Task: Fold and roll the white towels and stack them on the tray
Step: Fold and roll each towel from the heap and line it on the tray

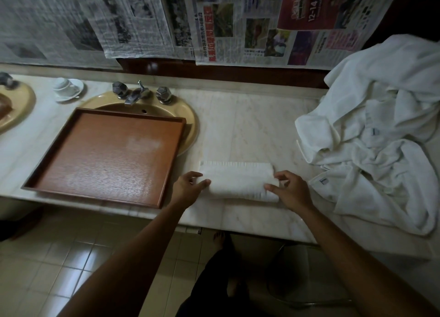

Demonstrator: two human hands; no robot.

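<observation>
**Both hands on a half-rolled towel beside the bare tray**

Starting at the far left, I see part of a second basin (14, 107) at the frame edge, then an upturned cup on a saucer (67, 88) on the marble table (250, 126). Next comes a tan sink (188, 116) with a metal tap (135, 94) and two knobs. The brown wooden tray (104, 154) lies partly over that sink, its near edge close to the front of the table; nothing lies in it.

Just right of the tray, my left hand (188, 188) rests at the left end of the towel (238, 181), fingers (204, 182) loosely curled with the thumb touching the cloth. The towel is folded into a long band lying across the table, and its near portion looks rolled up. My right hand (290, 190) holds the right end, thumb laid along the roll and the other fingers bent over the top corner, pinching it lightly.

Further right, a heap of loose white towels (381, 138) is piled on the table, some with small blue labels showing. Newspaper sheets (214, 21) hang across the wall behind.
</observation>
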